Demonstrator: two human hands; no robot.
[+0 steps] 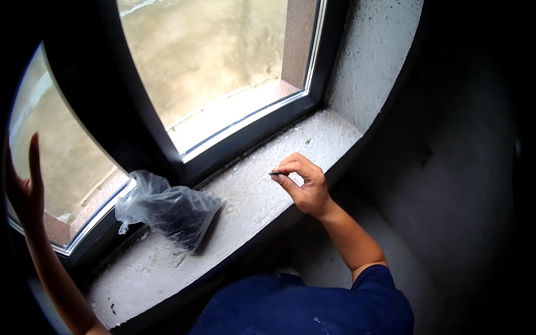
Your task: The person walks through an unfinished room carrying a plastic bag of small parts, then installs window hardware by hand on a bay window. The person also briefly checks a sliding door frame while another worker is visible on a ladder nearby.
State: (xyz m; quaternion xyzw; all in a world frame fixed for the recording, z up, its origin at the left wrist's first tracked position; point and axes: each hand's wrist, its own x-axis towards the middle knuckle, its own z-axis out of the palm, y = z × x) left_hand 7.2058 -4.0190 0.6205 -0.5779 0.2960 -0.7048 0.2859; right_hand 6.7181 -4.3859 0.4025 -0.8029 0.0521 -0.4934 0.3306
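My right hand (pixel 304 184) hovers over the rough concrete window sill (pixel 262 195), pinching a small dark screw (pixel 274 173) between thumb and forefinger, its tip pointing left. At the far left my left hand (pixel 23 187) is raised with fingers spread, held flat against the glass of the left pane (pixel 61 151). A clear plastic bag (pixel 167 207) with dark small parts inside lies on the sill between my hands, by the black window frame (pixel 245 139).
The black frame's centre post (pixel 111 100) splits two panes. A plastered reveal (pixel 374 56) rises at the sill's right end. Below the sill the wall is dark. My blue shirt (pixel 301 307) fills the lower middle.
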